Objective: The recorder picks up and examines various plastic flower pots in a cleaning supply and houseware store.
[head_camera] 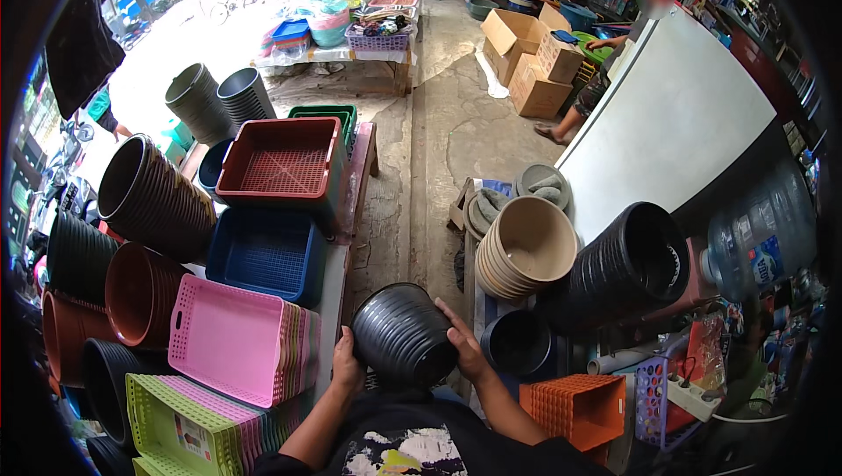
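Observation:
A ribbed black plastic pot (401, 334) is held tilted in front of my body, between both palms. My left hand (347, 359) presses on its left side, and my right hand (466, 344) grips the opposite side with the fingers spread along the wall. Whether it is one pot or a nested stack cannot be told. Just right of my right hand stands another black pot (517, 342). Above that one is a stack of beige pots (526, 246). Left of my left hand lies a stack of perforated baskets, with a pink basket (227, 341) at the front.
On the left table are red (283, 159) and blue crates (263, 255), stacked brown pots (154, 199) and green baskets (168, 420). To the right are tall black pots (631, 265), orange pots (579, 410) and a water jug (756, 239). Another person (592, 88) is beyond a white panel (677, 107).

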A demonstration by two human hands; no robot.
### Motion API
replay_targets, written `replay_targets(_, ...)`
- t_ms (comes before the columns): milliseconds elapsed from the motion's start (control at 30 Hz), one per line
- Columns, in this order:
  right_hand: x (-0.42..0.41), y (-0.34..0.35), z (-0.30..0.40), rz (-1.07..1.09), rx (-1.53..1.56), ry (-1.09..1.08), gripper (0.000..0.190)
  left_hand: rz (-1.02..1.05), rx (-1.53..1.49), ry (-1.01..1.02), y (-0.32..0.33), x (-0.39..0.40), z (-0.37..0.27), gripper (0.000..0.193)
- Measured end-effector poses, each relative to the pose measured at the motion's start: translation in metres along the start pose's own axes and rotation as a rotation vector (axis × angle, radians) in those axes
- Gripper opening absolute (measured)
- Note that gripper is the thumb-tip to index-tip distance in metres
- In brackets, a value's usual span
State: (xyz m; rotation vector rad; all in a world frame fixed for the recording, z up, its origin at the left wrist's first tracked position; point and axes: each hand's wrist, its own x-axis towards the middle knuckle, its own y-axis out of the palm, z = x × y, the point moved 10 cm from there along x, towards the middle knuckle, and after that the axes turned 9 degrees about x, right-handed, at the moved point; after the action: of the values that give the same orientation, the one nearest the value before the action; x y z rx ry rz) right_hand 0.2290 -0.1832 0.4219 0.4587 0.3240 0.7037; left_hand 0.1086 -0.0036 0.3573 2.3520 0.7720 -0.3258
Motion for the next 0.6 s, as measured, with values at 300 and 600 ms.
replay_targets(300, -0.003, 0.068, 0.05, 0.23, -0.624, -0.346, 0.058, 0.131, -0.236, -0.199, 0.011, 0.0, 0.017, 0.06)
replay_targets(600, 0.018, 0.026, 0.03, 0.043, -0.475, -0.273, 0.056, 0.183, -0.337, -0.401, 0.017, -0.009, 0.044, 0.062)
